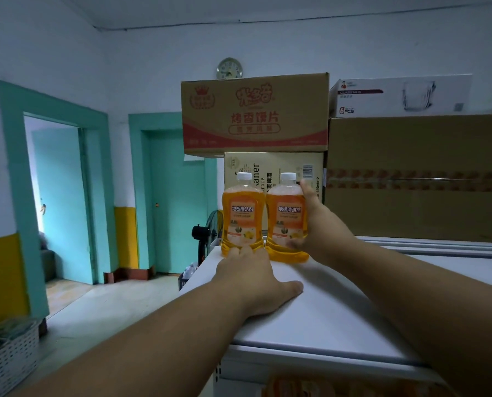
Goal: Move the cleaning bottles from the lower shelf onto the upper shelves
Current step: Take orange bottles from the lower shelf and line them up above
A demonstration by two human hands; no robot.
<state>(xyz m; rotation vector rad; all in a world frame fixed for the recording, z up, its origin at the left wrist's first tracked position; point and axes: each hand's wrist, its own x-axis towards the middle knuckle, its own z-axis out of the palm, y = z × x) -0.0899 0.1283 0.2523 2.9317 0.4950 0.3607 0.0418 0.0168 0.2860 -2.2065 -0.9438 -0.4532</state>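
My left hand (249, 277) lies flat on the white shelf top (325, 316), fingers straight, tips touching the base of the left floor-cleaner bottle (242, 214). My right hand (315, 224) grips the right floor-cleaner bottle (286, 219), fingers clamped round its side. Both orange bottles stand upright, touching, before stacked cardboard boxes (254, 116).

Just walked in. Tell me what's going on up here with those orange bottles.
A person is setting two orange cleaning bottles side by side on the white top shelf, in front of stacked cardboard boxes. The right hand grips the right bottle around its side. The left hand lies flat on the shelf, fingers touching the base of the left bottle. Both bottles stand upright.
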